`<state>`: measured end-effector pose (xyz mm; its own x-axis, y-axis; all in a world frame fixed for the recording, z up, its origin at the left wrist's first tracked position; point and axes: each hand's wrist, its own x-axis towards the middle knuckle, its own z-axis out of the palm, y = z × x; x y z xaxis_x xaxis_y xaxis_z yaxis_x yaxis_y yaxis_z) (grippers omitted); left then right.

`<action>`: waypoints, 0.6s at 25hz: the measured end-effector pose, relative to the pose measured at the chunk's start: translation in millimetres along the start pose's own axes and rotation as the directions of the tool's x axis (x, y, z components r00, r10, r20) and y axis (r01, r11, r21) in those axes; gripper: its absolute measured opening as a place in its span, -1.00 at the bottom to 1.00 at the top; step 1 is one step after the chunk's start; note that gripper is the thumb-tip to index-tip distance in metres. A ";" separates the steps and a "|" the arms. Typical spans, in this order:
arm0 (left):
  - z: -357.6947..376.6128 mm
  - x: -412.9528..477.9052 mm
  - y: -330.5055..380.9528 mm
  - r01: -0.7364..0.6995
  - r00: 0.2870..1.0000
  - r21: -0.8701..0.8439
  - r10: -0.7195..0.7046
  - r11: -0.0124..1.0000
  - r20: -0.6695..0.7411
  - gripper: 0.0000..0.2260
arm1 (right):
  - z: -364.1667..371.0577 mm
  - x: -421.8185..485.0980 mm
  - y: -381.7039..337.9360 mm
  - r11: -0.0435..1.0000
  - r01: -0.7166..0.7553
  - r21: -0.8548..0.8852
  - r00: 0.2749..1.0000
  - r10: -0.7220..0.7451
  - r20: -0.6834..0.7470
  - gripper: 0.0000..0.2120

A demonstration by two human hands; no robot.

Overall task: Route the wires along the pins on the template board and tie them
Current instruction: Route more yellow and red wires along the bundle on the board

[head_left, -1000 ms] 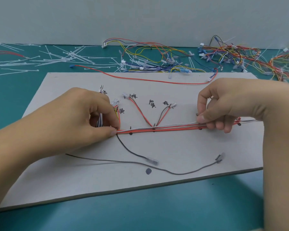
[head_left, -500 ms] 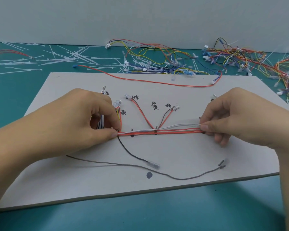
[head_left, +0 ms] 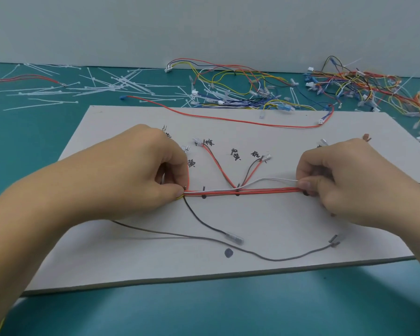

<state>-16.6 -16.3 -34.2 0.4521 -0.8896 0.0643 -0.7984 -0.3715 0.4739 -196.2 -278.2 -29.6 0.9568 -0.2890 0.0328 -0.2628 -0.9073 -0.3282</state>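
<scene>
Seen from the head camera, the red wire bundle (head_left: 257, 190) lies stretched straight across the middle of the grey template board (head_left: 277, 238), running between small dark pins (head_left: 203, 189). The left hand (head_left: 141, 175) pinches the bundle's left end, its fingers (head_left: 177, 190) curled tight on it. The right hand (head_left: 344, 180) pinches the right end likewise. One white wire (head_left: 272, 179) bows just above the bundle. The board rests on the teal counter (head_left: 204, 311).
</scene>
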 end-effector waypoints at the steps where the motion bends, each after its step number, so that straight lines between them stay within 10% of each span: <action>1: -0.1 -0.2 0.7 0.007 1.000 0.005 -0.007 1.000 0.006 -0.91 | 0.1 -0.3 -0.6 1.000 0.001 0.004 1.000 -0.001 -0.003 -0.70; 15: -41.6 -28.0 -35.4 0.259 0.932 0.157 -0.289 0.953 0.218 -0.78 | 23.4 16.0 -56.3 0.993 0.115 0.005 0.993 -0.115 0.022 -0.85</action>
<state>15.5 32.8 -16.2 0.5656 -0.7799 -0.2682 -0.7064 -0.6259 0.3305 -163.2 -224.6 -32.7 0.9831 -0.1761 0.0494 -0.1507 -0.9329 -0.3272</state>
